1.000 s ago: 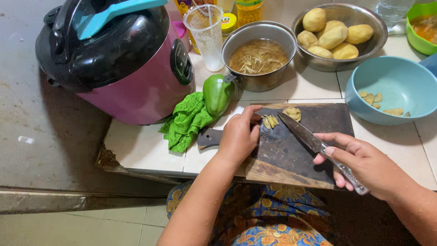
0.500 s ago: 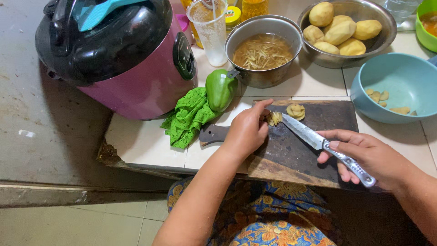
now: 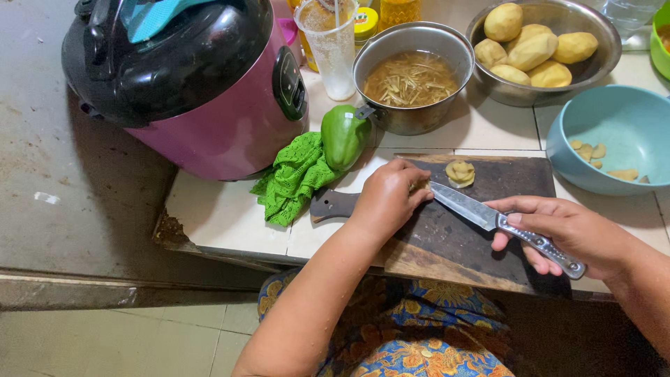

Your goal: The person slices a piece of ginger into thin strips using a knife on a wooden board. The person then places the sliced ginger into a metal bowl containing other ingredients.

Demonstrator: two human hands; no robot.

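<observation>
My left hand (image 3: 387, 199) curls down on a small piece of potato (image 3: 420, 186) on the dark chopping board (image 3: 488, 230), its fingers (image 3: 412, 197) bunched over the piece so it cannot roll; most of it is hidden beneath them. My right hand (image 3: 572, 230) is closed around the metal handle of the knife (image 3: 481, 215), with the blade slanting up and left until its tip meets the piece under my left fingertips. I hold the blade low and angled so the edge comes in beside my fingers, not over them.

A little stack of cut slices (image 3: 460, 172) sits just beyond the knife on the far side of the board, out of the blade's way. The board lies at the front edge of the tiled worktop (image 3: 223, 216), close to my lap, so both arms reach it easily. Behind it stand a steel pot (image 3: 412, 112) of thin strips in liquid and a steel bowl of peeled potatoes (image 3: 534, 49), near enough to draw from. A blue bowl (image 3: 614, 122) with a few scraps in it sits to the right. A green pepper (image 3: 343, 136) leans on a green cloth (image 3: 296, 178) beside the pink cooker (image 3: 209, 91), parked clear of the cutting.
</observation>
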